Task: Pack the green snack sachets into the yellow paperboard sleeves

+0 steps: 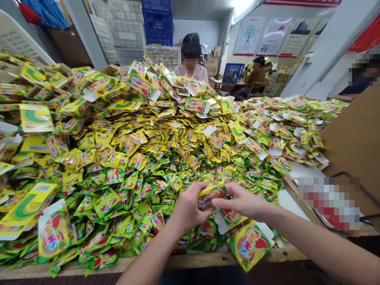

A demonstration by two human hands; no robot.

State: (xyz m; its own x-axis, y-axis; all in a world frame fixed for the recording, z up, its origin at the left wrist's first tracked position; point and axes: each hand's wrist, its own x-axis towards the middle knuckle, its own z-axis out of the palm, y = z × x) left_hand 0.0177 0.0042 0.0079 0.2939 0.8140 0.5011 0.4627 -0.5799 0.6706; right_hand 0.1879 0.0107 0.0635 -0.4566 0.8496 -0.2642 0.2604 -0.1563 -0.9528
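Both hands meet above the near edge of the heap. My left hand [190, 206] closes around the left end of a small yellow and green printed carton [211, 195]. Its right end is pinched by the thumb and fingers of my right hand [242, 201]. A pale flap shows at that end; whether anything is inside cannot be seen. Just below my right hand lies another carton with a white flap [249, 243], overlapping the table edge. Green sachets [118, 202] surround my hands, and yellow sachets [166, 132] are piled behind them.
Empty-looking cartons [49, 231] lie at left, and more [192, 103] crown the heap. A wooden rim [204, 259] borders the table. At right stands a brown cardboard box [353, 138]. A person [192, 73] sits opposite; stacked crates [157, 23] stand behind.
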